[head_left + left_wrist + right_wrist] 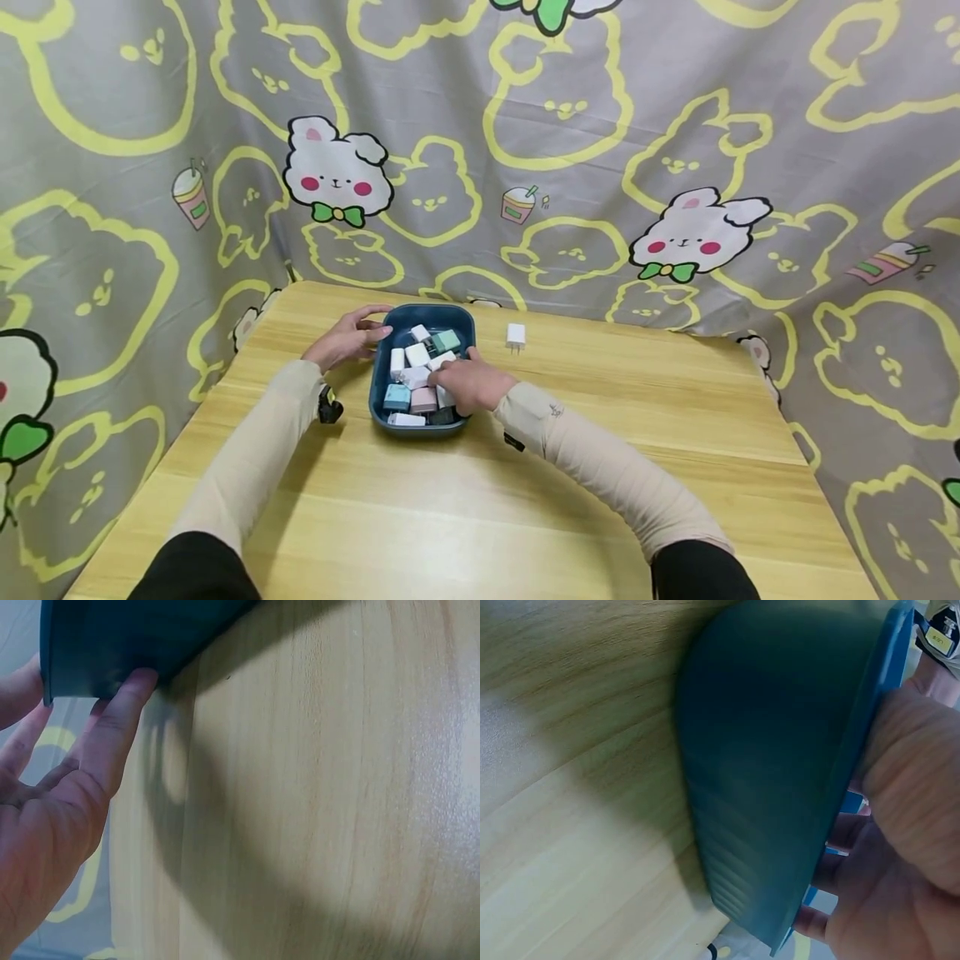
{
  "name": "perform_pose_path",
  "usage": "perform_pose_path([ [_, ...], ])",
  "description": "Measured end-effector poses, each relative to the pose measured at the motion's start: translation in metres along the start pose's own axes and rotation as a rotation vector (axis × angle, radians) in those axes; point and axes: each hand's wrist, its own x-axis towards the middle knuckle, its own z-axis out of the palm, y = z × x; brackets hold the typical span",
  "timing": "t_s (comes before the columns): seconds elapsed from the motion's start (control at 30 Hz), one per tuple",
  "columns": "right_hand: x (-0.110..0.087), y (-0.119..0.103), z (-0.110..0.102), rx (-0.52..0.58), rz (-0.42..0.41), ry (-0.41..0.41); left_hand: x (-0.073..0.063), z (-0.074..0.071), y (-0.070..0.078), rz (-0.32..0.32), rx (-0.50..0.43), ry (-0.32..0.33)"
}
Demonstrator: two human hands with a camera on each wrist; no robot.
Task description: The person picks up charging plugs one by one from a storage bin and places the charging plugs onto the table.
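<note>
A dark blue plastic bin (427, 317) holds several plug-in chargers, among them white ones, a light green charger (447, 340), a blue charger (397, 396) and a pink charger (423, 400). My left hand (347, 338) is at the bin's left side. In the left wrist view, its extended fingers (112, 735) touch the bin's outer wall (112, 645). Over the right rim reaches my right hand (476, 385), fingers down among the chargers. The right wrist view hides those fingertips behind the bin wall (772, 750), so a grip cannot be made out.
One white charger (515, 334) lies on the wooden table (600, 400), right of the bin, prongs toward me. A grey patterned curtain (450, 100) hangs behind and at both sides of the table.
</note>
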Motion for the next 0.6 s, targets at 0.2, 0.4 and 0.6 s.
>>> perform_pose_path([
  [0.2, 0.001, 0.001, -0.001, 0.015, 0.004, -0.009, 0.001, 0.0, 0.001, -0.006, -0.016, -0.008],
  [0.4, -0.001, 0.001, -0.003, 0.001, 0.009, -0.019, 0.001, 0.001, 0.0, -0.01, -0.019, -0.011],
  [0.6, -0.002, 0.001, -0.01, -0.025, 0.021, -0.001, 0.0, 0.001, 0.001, -0.008, -0.022, -0.007],
])
